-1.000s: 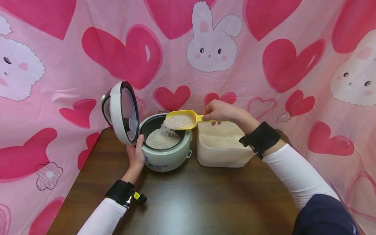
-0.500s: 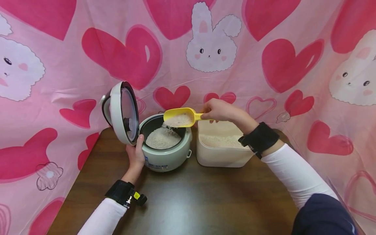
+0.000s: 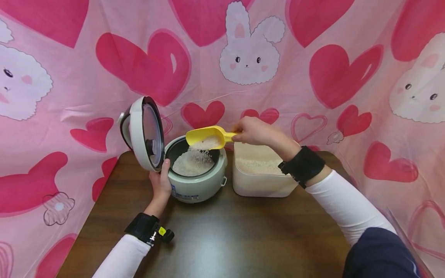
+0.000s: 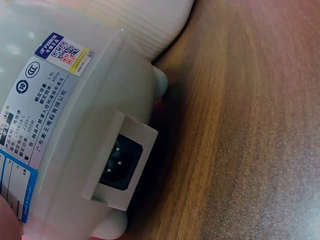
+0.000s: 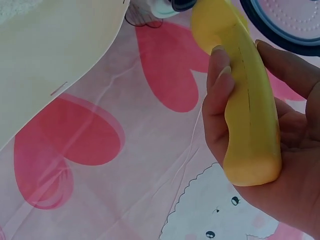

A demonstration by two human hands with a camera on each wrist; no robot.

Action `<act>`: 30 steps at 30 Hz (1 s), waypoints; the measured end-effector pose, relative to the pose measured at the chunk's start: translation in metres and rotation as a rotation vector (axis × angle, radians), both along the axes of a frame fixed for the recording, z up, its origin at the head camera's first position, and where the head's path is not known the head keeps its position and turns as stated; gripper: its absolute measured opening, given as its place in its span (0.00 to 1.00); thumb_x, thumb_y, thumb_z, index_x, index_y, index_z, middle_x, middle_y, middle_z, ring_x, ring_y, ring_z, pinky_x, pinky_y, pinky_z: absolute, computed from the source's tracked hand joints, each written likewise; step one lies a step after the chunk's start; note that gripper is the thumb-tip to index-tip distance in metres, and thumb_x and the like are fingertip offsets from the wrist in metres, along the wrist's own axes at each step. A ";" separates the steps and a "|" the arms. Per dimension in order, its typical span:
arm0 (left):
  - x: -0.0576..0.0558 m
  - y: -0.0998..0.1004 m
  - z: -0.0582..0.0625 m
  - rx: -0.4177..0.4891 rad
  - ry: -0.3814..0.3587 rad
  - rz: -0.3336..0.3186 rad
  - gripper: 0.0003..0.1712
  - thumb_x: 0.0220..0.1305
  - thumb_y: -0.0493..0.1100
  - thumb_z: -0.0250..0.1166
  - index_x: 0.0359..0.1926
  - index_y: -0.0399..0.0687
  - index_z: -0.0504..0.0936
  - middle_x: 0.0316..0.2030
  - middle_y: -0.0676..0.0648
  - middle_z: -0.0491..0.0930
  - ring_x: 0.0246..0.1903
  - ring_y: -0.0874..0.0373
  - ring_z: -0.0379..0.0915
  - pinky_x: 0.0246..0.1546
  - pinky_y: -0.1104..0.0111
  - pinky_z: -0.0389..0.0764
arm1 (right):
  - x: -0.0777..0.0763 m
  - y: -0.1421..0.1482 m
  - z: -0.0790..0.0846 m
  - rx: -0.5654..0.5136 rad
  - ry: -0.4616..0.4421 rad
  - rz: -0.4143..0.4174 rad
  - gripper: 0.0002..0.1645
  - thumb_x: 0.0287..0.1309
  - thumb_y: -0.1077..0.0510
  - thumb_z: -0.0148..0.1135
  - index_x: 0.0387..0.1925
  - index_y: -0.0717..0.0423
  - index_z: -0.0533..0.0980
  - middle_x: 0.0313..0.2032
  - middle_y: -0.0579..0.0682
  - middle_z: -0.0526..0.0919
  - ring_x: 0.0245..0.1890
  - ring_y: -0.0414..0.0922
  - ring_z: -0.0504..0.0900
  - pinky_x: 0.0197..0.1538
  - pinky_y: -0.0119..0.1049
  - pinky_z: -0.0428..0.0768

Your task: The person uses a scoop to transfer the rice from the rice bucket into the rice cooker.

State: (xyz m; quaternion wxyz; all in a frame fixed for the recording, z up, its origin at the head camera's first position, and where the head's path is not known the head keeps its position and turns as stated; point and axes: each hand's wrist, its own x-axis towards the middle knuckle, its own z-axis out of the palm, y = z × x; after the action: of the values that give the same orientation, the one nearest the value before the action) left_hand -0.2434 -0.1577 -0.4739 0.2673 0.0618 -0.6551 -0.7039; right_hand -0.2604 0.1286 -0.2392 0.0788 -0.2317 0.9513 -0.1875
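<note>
My right hand [image 3: 252, 131] grips the handle of a yellow scoop [image 3: 199, 135], whose bowl is tilted over a pale green rice cooker [image 3: 196, 189]. Grains fall from it onto the heap of white rice [image 3: 190, 164] inside. In the right wrist view, the fingers wrap the yellow handle [image 5: 252, 120]. My left hand [image 3: 161, 187] rests against the cooker's left side, its straight thumb near the rim; the other fingers are mostly hidden. Above that hand, the hinged lid [image 3: 144, 133] stands upright. A white bin [image 3: 265, 185] with rice sits to the right, below my right forearm.
Both the cooker and bin stand on a brown wooden table [image 3: 222, 235]. A pink cloth [image 3: 205, 85] printed with hearts and rabbits hangs close behind. The cooker's power socket [image 4: 121, 162] faces the left wrist camera, with nothing plugged in.
My right hand has moved slightly left with the scoop, which tips further. Less rice is left in its bowl, and more grains are falling. The left hand and cooker stay put.
</note>
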 end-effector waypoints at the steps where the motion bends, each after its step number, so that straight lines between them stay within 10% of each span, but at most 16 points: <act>1: 0.000 0.000 0.000 0.002 -0.001 -0.001 0.32 0.72 0.48 0.58 0.71 0.36 0.70 0.68 0.37 0.74 0.65 0.50 0.67 0.72 0.60 0.62 | 0.000 -0.001 0.000 0.001 0.008 0.003 0.16 0.65 0.59 0.69 0.51 0.62 0.86 0.37 0.55 0.87 0.34 0.50 0.80 0.43 0.38 0.84; 30: -0.002 0.001 0.000 0.002 0.013 0.020 0.32 0.70 0.46 0.60 0.69 0.33 0.71 0.66 0.35 0.75 0.63 0.52 0.69 0.68 0.67 0.63 | 0.006 0.012 -0.019 -0.037 0.057 -0.025 0.14 0.61 0.58 0.70 0.47 0.57 0.80 0.39 0.53 0.84 0.39 0.51 0.78 0.47 0.44 0.81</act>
State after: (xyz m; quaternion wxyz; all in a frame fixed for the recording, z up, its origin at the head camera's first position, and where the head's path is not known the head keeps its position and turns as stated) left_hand -0.2456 -0.1570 -0.4738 0.2788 0.0642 -0.6518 -0.7023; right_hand -0.2541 0.1403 -0.2587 0.0451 -0.2265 0.9523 -0.1993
